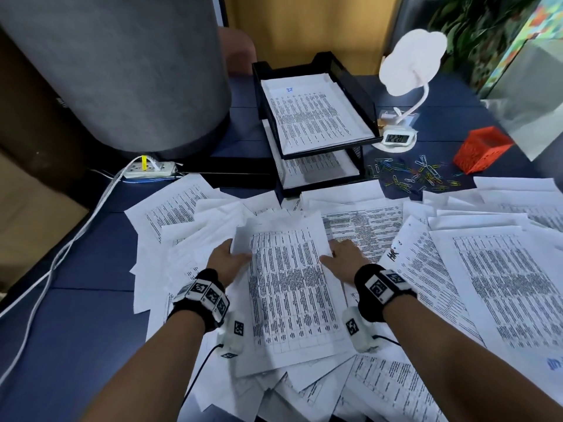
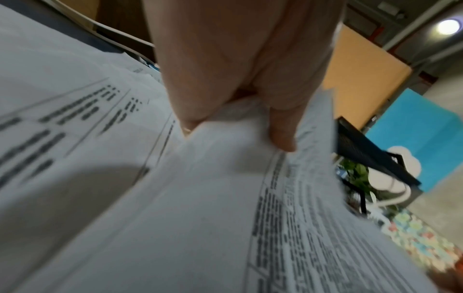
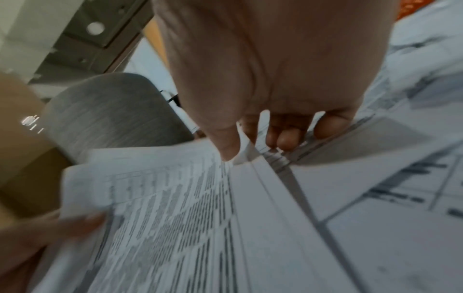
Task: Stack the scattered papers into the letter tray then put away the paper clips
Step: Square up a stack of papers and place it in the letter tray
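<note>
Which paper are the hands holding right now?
The white printed sheet in the middle of the pile, nearest the person. The left hand and right hand pinch its two side edges; the other scattered papers lie untouched around it.

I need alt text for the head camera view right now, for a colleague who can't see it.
Two hands, left hand and right hand, hold a sheaf of printed papers by its side edges above a desk strewn with loose sheets. Beyond stands a black two-tier letter tray already holding papers, with coloured paper clips scattered beside an orange mesh box.
</note>
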Available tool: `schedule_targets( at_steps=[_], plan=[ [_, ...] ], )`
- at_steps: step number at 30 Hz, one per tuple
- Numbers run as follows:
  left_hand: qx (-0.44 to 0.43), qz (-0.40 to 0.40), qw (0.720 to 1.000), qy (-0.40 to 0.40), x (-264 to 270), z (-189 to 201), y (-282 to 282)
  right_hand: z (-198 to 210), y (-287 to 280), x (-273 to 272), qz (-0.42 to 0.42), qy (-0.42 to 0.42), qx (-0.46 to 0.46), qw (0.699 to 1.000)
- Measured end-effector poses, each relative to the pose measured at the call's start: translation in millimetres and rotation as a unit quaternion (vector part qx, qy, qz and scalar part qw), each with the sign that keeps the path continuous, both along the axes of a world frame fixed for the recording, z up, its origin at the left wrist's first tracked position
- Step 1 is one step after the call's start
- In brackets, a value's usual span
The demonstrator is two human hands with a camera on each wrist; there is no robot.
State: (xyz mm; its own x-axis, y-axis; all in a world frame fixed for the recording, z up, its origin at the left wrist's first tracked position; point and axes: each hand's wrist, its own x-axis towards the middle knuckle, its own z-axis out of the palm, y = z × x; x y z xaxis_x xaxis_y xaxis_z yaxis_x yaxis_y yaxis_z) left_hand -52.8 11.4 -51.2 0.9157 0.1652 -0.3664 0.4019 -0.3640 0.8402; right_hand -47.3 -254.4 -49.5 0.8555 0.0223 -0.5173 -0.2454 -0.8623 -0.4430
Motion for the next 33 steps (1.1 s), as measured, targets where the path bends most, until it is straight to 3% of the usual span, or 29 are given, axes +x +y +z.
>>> schedule_targets(
  at_steps=[4,7,11,14,17,23,33],
  plan=[
    [-0.095,0.015,0.995,-0.018,3,27,9,0,-8,2,-0.148,-0.043,0.171,0.973],
    [-0.171,-0.006,0.985,-0.019,11,52,16,10,-4,4,-0.195,-0.057,0.276,0.94],
    [-0.248,0.016,0.965,-0.08,23,73,22,39,18,7,-0.221,-0.089,0.406,0.882],
    [-0.13,0.052,0.978,-0.153,29,83,23,63,32,10,-0.227,-0.159,0.446,0.851],
    [-0.04,0.09,0.965,-0.243,31,94,22,87,43,16,-0.24,-0.226,0.461,0.824],
    [-0.119,0.087,0.909,-0.391,23,132,5,133,61,14,-0.205,-0.338,0.473,0.787],
    [-0.222,0.124,0.924,-0.286,31,102,14,121,60,12,-0.26,-0.252,0.473,0.804]
  ],
)
